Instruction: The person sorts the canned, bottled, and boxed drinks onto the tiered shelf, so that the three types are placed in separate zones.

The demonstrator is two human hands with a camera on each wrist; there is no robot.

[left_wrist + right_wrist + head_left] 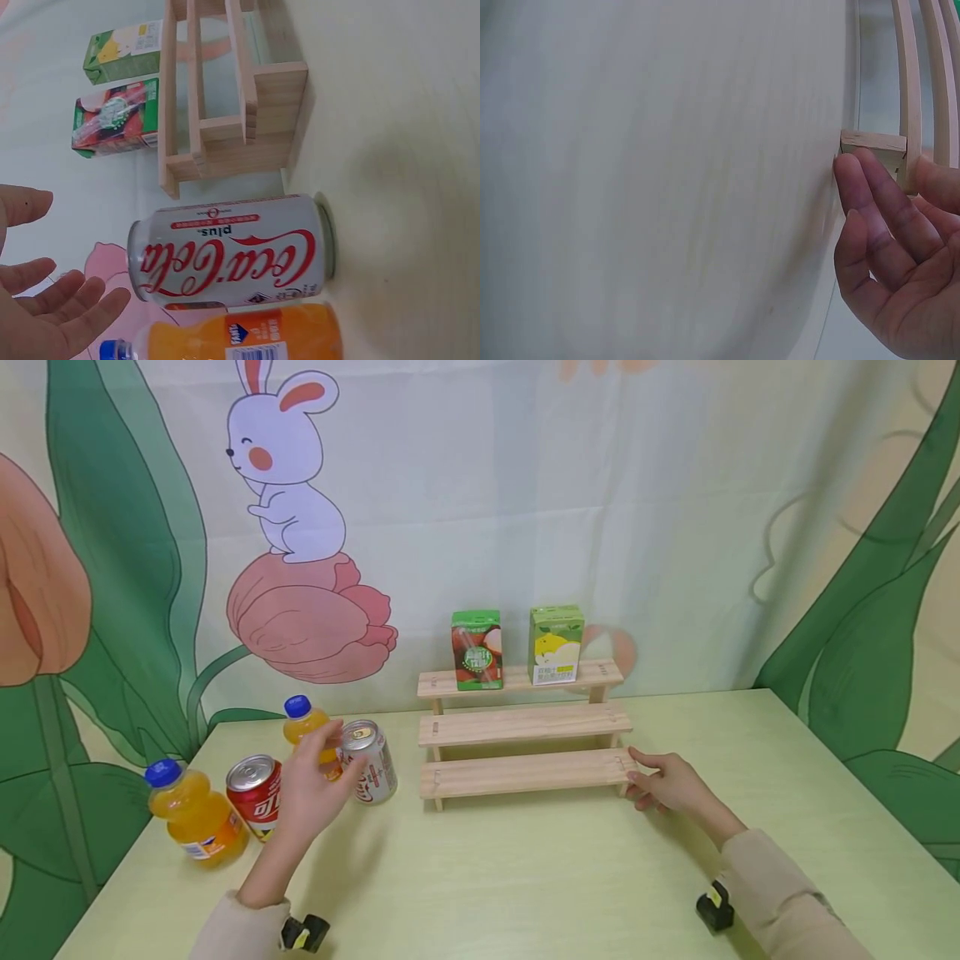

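Observation:
My left hand [311, 789], fingers spread, is close to a silver Coca-Cola can [377, 772]. In the left wrist view a gap shows between the fingers of that hand [45, 315] and the upright can [232, 251]. A three-step wooden rack [525, 727] stands to the can's right. At the right end of its lowest step, my right hand [675, 789] pinches the plank, thumb above and fingers lower by the leg. On the top step stand a red and green drink carton [477, 652] and a green and white one [557, 647].
An orange Fanta bottle [300, 727] stands behind the left hand, partly covered by it. Farther left are a red can [251, 789] and another orange drink bottle [202, 818]. A printed curtain [675, 527] hangs along the back edge of the table [525, 885].

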